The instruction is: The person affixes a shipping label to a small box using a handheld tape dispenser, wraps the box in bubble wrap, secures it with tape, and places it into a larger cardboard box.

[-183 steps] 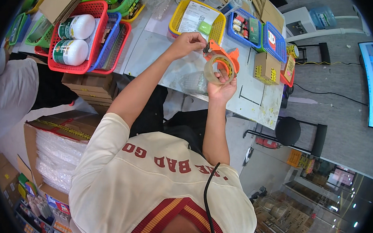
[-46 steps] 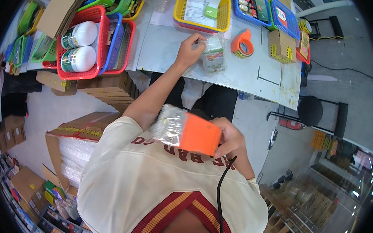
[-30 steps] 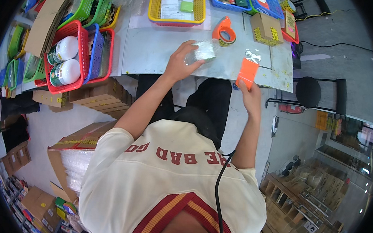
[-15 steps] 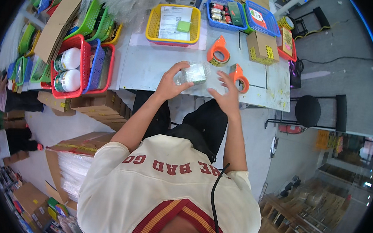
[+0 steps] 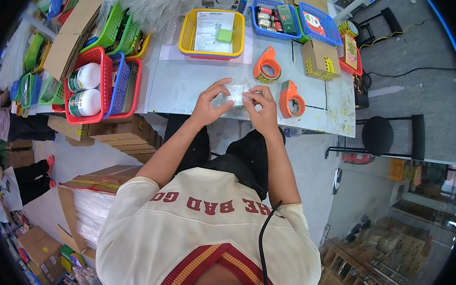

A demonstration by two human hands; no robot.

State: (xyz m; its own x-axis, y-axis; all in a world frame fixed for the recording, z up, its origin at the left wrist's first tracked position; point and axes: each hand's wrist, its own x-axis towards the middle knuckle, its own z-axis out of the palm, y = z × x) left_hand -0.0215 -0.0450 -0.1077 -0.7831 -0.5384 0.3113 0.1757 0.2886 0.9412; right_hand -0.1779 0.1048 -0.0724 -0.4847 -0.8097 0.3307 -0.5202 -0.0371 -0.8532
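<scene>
Between my hands, over the near part of the table, is a small box-shaped packet in clear bubble wrap [image 5: 236,94]. My left hand [image 5: 210,104] grips its left side, thumb near and fingers at the far edge. On the right side, my right hand [image 5: 262,109] pinches the wrap with bent fingers. Two orange tape dispensers, one farther away [image 5: 267,65] and one nearer [image 5: 291,99], stand to the right of my hands. Beyond the packet, a yellow basket [image 5: 211,53] holds a printed sheet [image 5: 210,29] and a small green block [image 5: 224,35].
Blue baskets [image 5: 274,34] with small goods and a cardboard box [image 5: 321,60] stand at the far right. At left are red, blue and green baskets; one red basket [image 5: 106,83] holds white tubs [image 5: 86,102]. Loose bubble wrap [image 5: 161,2] heaps at the back. A black stool [image 5: 377,137] stands right.
My right hand has moved left onto the packet, from apart to pinching its wrap. My left hand still holds the packet.
</scene>
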